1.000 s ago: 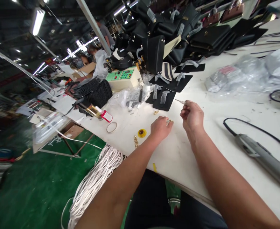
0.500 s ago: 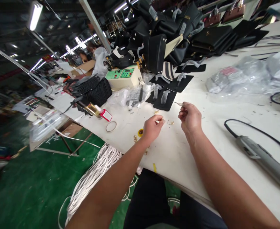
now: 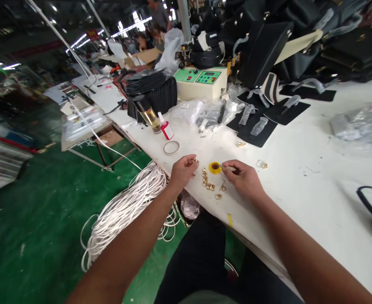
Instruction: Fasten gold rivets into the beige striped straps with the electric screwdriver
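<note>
My left hand [image 3: 183, 171] is pinched around a small gold metal fitting [image 3: 194, 160], above the front edge of the table. In my right hand [image 3: 246, 179] is a slim pale-handled tool [image 3: 229, 168]. Its tip points into a small round yellow dish [image 3: 210, 169] with something dark brown inside; I cannot tell whether the tip touches it. Several gold fittings [image 3: 208, 185] lie in a curved row in front of the dish. Other gold pieces [image 3: 263, 165] rest to the right of my right hand, and a few more [image 3: 241, 144] farther back.
Left of the dish lies a tape ring [image 3: 171, 147]. Behind it stand a red-and-white bottle [image 3: 166, 128] and a spray can [image 3: 148, 115]. A control box [image 3: 200, 84], black panels [image 3: 255, 133] and piled black bags [image 3: 262, 55] fill the back. White cord [image 3: 129, 207] lies coiled on the floor.
My view has turned left. My right hand has brought the slim tool from near the black panels to the yellow dish. My left hand has moved left of the dish, keeping its pinch.
</note>
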Tool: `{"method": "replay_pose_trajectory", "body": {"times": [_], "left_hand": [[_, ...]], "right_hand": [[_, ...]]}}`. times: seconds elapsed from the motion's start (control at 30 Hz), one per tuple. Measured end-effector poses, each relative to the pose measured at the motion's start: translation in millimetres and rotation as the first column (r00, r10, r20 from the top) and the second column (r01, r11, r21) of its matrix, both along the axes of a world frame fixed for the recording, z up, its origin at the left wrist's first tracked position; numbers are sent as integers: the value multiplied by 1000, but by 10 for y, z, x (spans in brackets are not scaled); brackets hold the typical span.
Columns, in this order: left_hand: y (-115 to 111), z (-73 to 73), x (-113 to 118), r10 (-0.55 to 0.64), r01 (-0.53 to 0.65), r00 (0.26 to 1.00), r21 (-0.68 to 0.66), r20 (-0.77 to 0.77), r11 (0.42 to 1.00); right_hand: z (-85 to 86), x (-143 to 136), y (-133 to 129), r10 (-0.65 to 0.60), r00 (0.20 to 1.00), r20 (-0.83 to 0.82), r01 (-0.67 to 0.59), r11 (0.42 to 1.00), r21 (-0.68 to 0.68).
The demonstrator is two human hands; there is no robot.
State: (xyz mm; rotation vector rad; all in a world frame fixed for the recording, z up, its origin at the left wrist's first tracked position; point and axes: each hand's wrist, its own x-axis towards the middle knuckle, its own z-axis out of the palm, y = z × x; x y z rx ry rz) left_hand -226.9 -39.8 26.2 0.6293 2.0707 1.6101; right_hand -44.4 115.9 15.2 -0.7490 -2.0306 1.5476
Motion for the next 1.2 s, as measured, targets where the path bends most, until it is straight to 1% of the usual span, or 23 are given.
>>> {"method": "replay_pose_trajectory", "body": {"times": [0.07, 0.1, 0.17, 0.2, 0.27, 0.33, 0.4, 0.53, 0.6, 0.73, 0.8, 0.9, 0.97, 1.07, 1.1, 1.2], "left_hand": [[-14, -66, 9, -63, 57, 986, -48, -151, 997], [-3, -82, 23, -101, 86, 963, -71, -249, 994], [48, -82, 62, -181, 141, 888, -125, -422, 982], [83, -71, 83, -221, 164, 849, -157, -481, 974], [160, -46, 122, -293, 197, 791, -230, -537, 953], [234, -30, 149, -349, 213, 765, -298, -541, 930], [292, -31, 161, -387, 221, 749, -347, -538, 911], [344, -38, 160, -432, 231, 709, -396, -557, 889], [347, -33, 159, -443, 234, 698, -405, -563, 884], [345, -27, 159, -439, 231, 703, -404, -560, 885], [346, -38, 156, -434, 230, 709, -400, -556, 887], [350, -57, 151, -421, 221, 718, -392, -554, 893], [350, -62, 149, -416, 218, 720, -388, -555, 896], [348, -58, 153, -414, 217, 720, -386, -557, 896], [347, -56, 154, -416, 218, 719, -387, -557, 896], [343, -52, 155, -417, 218, 720, -389, -555, 895]], "right_hand": [[-30, -21, -21, -22, 999, 43, 19, 997, 76], [-41, -30, -22, -40, 998, 54, 34, 993, 114], [-62, -46, -17, -64, 996, 60, 52, 981, 188], [-72, -53, -14, -68, 996, 58, 54, 973, 222], [-92, -66, -12, -69, 997, 46, 53, 958, 280], [-109, -73, -14, -65, 997, 35, 50, 947, 318], [-118, -72, -21, -59, 998, 31, 45, 944, 327], [-128, -60, -31, 8, 999, 42, -20, 961, 277], [-133, -66, -28, 15, 999, 39, -24, 965, 263], [-134, -97, -7, -42, 999, 31, 33, 964, 263], [-129, -103, 3, -18, 999, 40, 7, 968, 250], [-124, -98, 11, 59, 997, 54, -70, 974, 217], [-124, -99, 14, 57, 997, 48, -66, 977, 201], [-118, -114, 16, 4, 999, 37, -11, 981, 196], [-112, -118, 15, 10, 999, 37, -17, 981, 194], [-92, -114, 8, 77, 996, 37, -81, 985, 151]]}}
